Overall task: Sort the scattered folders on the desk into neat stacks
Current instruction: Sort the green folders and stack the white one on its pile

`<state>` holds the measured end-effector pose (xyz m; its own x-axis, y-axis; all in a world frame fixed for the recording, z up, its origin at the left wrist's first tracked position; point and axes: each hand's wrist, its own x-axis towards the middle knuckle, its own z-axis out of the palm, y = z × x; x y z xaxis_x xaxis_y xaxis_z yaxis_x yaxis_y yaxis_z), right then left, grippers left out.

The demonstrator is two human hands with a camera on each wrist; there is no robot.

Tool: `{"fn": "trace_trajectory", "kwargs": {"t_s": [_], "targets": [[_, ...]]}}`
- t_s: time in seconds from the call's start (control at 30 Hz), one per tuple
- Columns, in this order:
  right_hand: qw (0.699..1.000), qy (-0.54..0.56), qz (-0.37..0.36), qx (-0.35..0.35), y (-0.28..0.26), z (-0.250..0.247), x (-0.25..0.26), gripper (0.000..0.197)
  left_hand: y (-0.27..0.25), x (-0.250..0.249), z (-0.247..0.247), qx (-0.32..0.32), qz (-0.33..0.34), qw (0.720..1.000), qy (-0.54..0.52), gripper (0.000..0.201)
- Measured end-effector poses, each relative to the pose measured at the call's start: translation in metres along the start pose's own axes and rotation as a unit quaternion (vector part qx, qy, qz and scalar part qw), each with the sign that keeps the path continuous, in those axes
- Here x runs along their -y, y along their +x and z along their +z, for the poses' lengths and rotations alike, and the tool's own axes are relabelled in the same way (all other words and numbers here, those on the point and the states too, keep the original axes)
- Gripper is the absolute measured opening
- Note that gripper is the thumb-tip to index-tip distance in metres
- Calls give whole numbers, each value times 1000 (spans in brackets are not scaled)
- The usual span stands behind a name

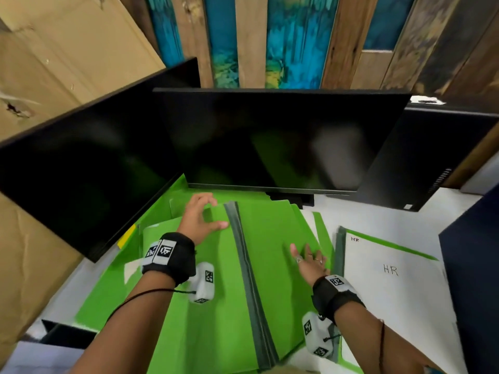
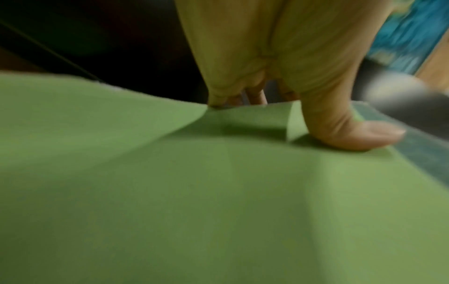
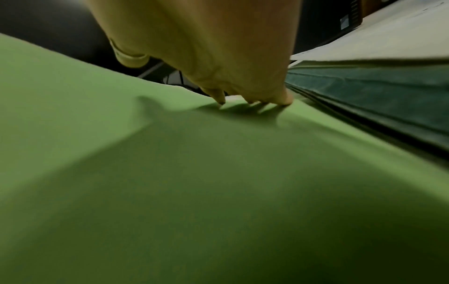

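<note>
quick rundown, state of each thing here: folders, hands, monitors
open green folder: lying open and flat, grey spine up the middle
HR folder: closed, flat on the desk beside it on the right
left hand: fingers curled at the far edge of the left flap, thumb pressed down
right hand: flat, fingers straight, on the right flap
monitors: both screens dark

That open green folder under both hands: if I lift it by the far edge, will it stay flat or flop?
Probably flop. The green folder is thin card; in the left wrist view its edge already buckles where the left hand pinches it. It likely hinges at the grey spine, so one half may swing. The right hand lies flat on it; the smooth cover may slide.
</note>
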<state>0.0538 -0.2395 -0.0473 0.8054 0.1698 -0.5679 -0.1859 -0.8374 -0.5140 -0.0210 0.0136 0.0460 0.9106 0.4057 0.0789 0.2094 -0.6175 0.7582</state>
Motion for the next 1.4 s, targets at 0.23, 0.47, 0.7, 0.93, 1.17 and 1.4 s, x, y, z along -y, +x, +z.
{"fn": "trace_trajectory", "kwargs": {"t_s": [0.23,0.47,0.7,0.93,1.17,1.4], "targets": [[897,373,-227,76,-55,-30,68,151,19,-95,-2,-36,153,974,-165,54],[849,409,-325,80,-80,-47,91,118,6,-147,30,127,77,989,0,52],[853,352,-385,-24,-77,-60,80,65,-6,-170,23,255,109,954,-118,62],[841,418,-250,-235,-51,-87,42,70,6,-187,6,149,281,933,-167,31],[873,409,-106,-244,-40,-120,-34,59,27,-169,58,37,198,968,-147,19],[923,183,163,-296,-13,-104,-124,92,18,-130,152,277,61,958,29,79]]}}
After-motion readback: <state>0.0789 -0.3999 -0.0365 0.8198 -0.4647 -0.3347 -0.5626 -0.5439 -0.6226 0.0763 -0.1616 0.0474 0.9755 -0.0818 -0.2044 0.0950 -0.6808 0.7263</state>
